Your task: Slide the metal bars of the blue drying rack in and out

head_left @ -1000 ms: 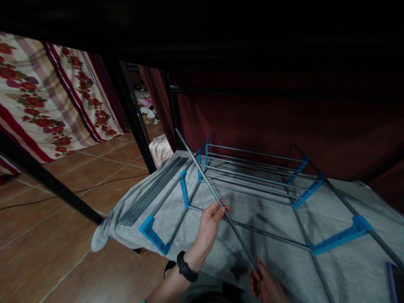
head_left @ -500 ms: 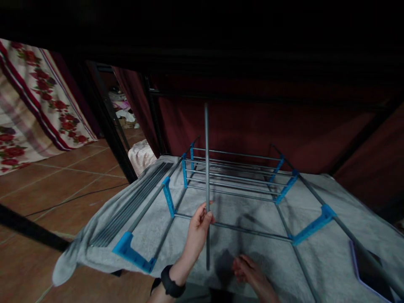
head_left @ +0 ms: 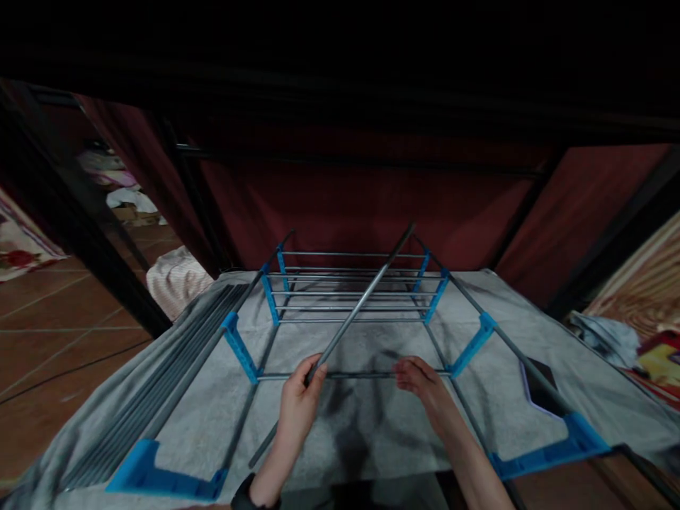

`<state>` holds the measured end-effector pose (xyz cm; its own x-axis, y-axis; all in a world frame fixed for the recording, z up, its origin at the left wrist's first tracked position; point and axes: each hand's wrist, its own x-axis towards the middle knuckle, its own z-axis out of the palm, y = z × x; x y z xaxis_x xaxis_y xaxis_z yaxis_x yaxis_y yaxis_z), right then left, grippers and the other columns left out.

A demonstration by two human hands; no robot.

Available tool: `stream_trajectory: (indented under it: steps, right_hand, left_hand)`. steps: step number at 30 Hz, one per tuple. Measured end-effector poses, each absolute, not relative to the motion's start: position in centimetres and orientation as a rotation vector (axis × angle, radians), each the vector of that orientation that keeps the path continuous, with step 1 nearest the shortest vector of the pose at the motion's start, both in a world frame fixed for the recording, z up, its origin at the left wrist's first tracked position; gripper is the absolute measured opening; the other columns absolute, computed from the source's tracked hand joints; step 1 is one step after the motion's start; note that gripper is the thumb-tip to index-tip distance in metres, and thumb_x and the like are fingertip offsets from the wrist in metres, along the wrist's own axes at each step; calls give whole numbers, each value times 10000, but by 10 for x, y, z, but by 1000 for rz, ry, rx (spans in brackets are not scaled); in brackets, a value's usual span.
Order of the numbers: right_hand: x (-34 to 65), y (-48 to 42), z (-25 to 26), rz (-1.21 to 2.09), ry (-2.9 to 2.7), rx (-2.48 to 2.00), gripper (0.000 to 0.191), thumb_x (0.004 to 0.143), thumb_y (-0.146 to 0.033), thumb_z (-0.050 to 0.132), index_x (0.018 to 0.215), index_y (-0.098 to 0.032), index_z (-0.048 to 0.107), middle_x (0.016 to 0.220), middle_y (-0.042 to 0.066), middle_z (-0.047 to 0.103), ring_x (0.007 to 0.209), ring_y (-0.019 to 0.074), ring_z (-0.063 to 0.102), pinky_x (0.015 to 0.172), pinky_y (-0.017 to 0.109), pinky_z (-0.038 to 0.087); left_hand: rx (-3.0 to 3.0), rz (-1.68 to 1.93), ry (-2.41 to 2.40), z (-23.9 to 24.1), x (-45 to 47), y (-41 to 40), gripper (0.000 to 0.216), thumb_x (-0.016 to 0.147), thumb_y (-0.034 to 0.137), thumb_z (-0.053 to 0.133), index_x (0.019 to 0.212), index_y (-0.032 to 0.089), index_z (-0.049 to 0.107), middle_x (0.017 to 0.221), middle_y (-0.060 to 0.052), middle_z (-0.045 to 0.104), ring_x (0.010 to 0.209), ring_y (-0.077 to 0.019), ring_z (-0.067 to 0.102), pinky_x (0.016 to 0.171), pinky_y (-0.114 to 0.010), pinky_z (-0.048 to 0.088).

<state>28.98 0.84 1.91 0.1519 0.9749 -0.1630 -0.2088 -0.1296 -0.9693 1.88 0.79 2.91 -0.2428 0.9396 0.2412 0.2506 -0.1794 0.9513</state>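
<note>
My left hand [head_left: 298, 401] is closed round a loose grey metal rod [head_left: 361, 303], which slants from lower left up to the far right over a rack frame. The frame [head_left: 350, 292] is made of grey rods joined by blue plastic connectors [head_left: 240, 347] and lies on a grey cloth [head_left: 191, 411]. My right hand [head_left: 422, 386] rests at a cross rod [head_left: 361, 374] of the frame, fingers curled on or just above it. A bundle of spare rods [head_left: 175, 375] lies along the left side of the cloth.
A dark phone [head_left: 539, 386] lies on the cloth at the right, inside the frame's right rail. Dark red curtains [head_left: 345, 205] and black posts [head_left: 106, 255] close off the back. Tiled floor [head_left: 47, 333] is at the left, clutter at the far right.
The view has swung right. The loose rod went from slanting up-left, through upright, to slanting up-right. My right hand let go of its lower end and moved up to the frame's cross rod.
</note>
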Motion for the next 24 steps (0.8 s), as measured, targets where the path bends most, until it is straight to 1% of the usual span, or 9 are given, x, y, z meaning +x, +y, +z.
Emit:
stream_trajectory:
  steps: [2,4,8,10,14,16,19,22,24]
  right_hand:
    - [293,18,32,1216,-788,-1164,561,598,-697,954,888,-241,803,999,96,817,858,248,729,806,422,616]
    - [297,28,41,1182,-719,-1083,532,603,-643,974,927,-255,808,1033,86,818,871,247,737,808,418,623]
    - [308,44,54,1155,-645,-958,517,649,-587,974,1016,-267,799,1089,69,817,946,243,759,861,405,641]
    - [311,48,58,1135,-613,-910,522,637,-558,988,1022,-269,785,1085,53,820,957,233,763,880,398,646]
    - [314,49,66,1068,-577,-864,499,646,-524,979,1024,-270,776,1072,48,828,914,216,761,867,386,645]
    - [315,48,69,1021,-561,-870,479,652,-520,971,1011,-266,782,1035,49,830,892,210,757,857,377,640]
    - [320,47,71,973,-532,-879,474,620,-518,985,962,-259,784,964,44,827,844,200,745,833,365,634]
    - [325,47,72,959,-520,-882,496,587,-531,1000,933,-255,777,929,32,822,795,185,730,796,350,630]
    - [326,47,73,961,-518,-883,504,570,-546,1007,894,-251,760,907,21,814,758,171,715,766,337,625]
  left_hand:
    - [1525,1442,1503,25,15,9,393,885,577,693,1004,222,813,920,-82,822,883,-290,773,832,-403,618]
    - [1634,1415,1516,21,11,10,393,896,587,681,1003,236,820,996,-95,840,950,-310,796,857,-418,631]
    - [1828,1324,1508,9,4,14,407,925,615,651,1009,256,821,969,-82,840,919,-305,812,803,-408,650]
    - [1917,1298,1499,4,2,15,415,939,626,634,1010,262,820,942,-74,836,890,-298,815,788,-404,657]
    - [2044,1278,1419,-1,-1,17,420,964,635,615,998,271,821,932,-64,830,867,-282,817,783,-382,670]
    - [2079,1261,1366,-2,-3,18,414,979,623,603,1009,275,824,937,-59,827,867,-271,819,778,-361,674]
    - [2108,1231,1335,-4,-7,20,427,987,626,583,1022,277,826,936,-55,830,871,-265,824,785,-350,679]
    - [2093,1188,1376,-6,-10,21,496,968,696,568,1052,280,823,989,-60,848,925,-280,832,810,-366,682]
    - [2049,1152,1447,-6,-10,21,563,922,777,585,1066,283,815,1020,-61,857,943,-293,835,791,-373,683]
